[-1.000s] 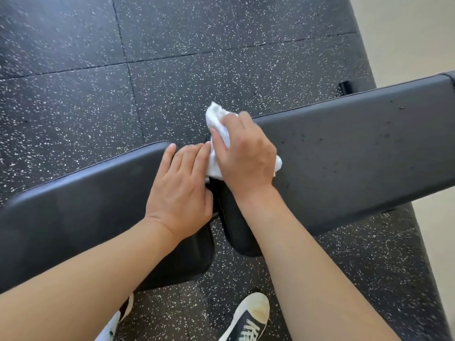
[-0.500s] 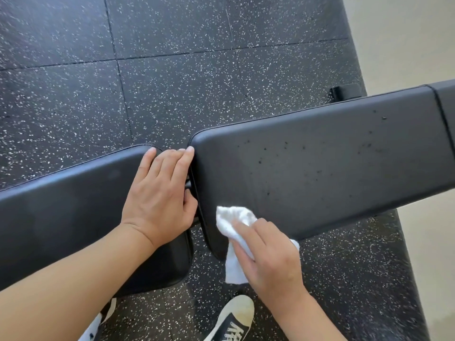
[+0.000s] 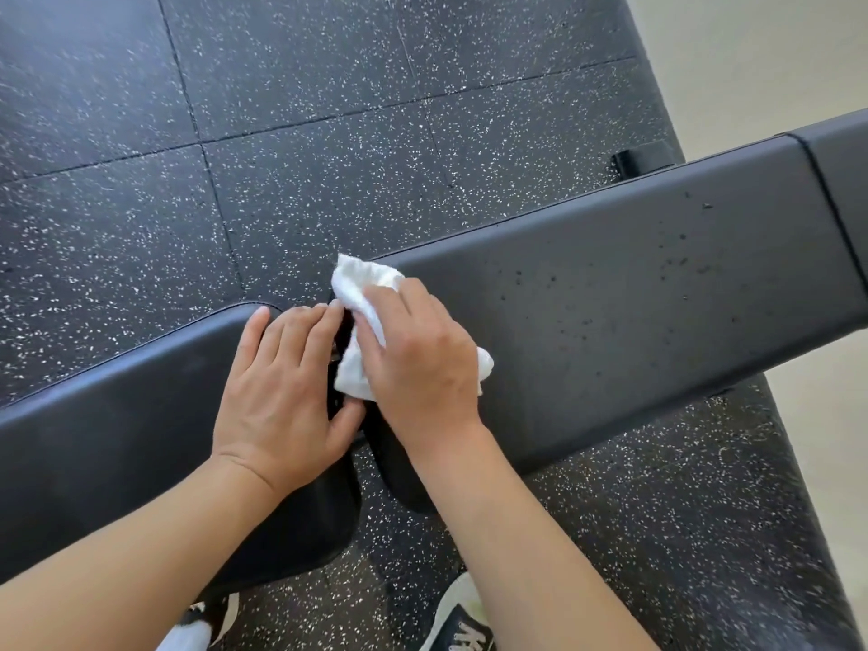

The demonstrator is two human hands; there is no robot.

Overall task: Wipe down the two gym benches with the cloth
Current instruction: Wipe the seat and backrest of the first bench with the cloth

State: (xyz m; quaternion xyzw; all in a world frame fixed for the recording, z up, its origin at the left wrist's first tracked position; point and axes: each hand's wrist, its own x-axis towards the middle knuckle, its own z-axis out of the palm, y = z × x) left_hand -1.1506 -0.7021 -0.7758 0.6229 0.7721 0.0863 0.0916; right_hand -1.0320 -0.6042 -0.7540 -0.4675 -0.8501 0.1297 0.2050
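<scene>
A right hand point(image 3: 422, 359) presses a bunched white cloth point(image 3: 361, 317) onto the end of the right bench pad point(image 3: 634, 321), fingers curled over it. The left hand point(image 3: 282, 392) lies flat, fingers straight, on the left pad point(image 3: 117, 415), just beside the gap between them.

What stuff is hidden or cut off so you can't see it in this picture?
All in the head view:
- White cloth: its middle is covered by the right hand.
- Right bench pad: its far end is cut off by the picture's right edge.
- Left bench pad: runs off the left edge; the left hand hides part.
- Shoes: cut off by the bottom edge.
</scene>
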